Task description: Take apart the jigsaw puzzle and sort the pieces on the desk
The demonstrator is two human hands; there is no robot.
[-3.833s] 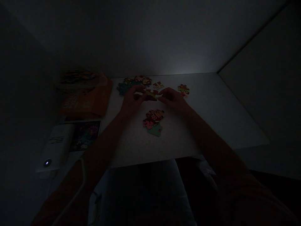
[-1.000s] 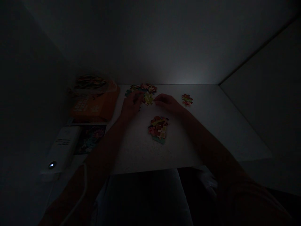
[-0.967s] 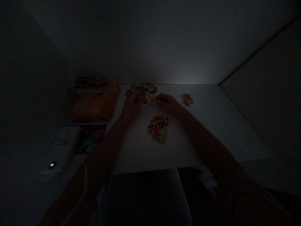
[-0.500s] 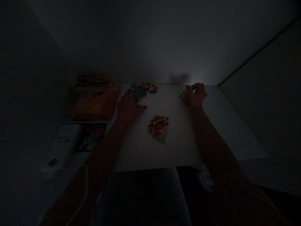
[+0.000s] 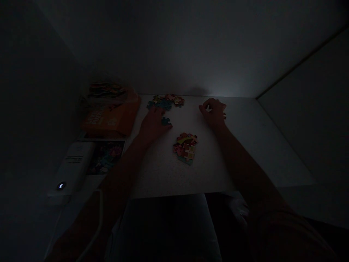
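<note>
In dim light, my left hand [image 5: 152, 125] lies over the left side of the white tabletop, thumb and fingers apart. A teal puzzle piece [image 5: 165, 121] sits between its thumb and fingers, and its fingertips reach a partly joined group of puzzle pieces [image 5: 163, 104]. My right hand [image 5: 214, 113] is bent at the back right, thumb and forefinger tips together in a pinch. Whatever is in that pinch is too dark to make out. A few puzzle pieces [image 5: 224, 116] peek out from behind this hand. Between the arms rests a heap of pink, red and yellow puzzle pieces [image 5: 186, 148].
An orange puzzle box [image 5: 109, 120] stands at the left, with a clear bag of pieces [image 5: 106, 90] on top. Nearer me are a dark floral picture [image 5: 105, 158] and a white device [image 5: 73, 163] with a lit display. A wall [image 5: 174, 51] borders the table's back.
My right hand has moved left, away from where its pieces lay, and its fingertips have closed. My left hand has shifted slightly right, and the teal piece shows more. The device's display has lit up.
</note>
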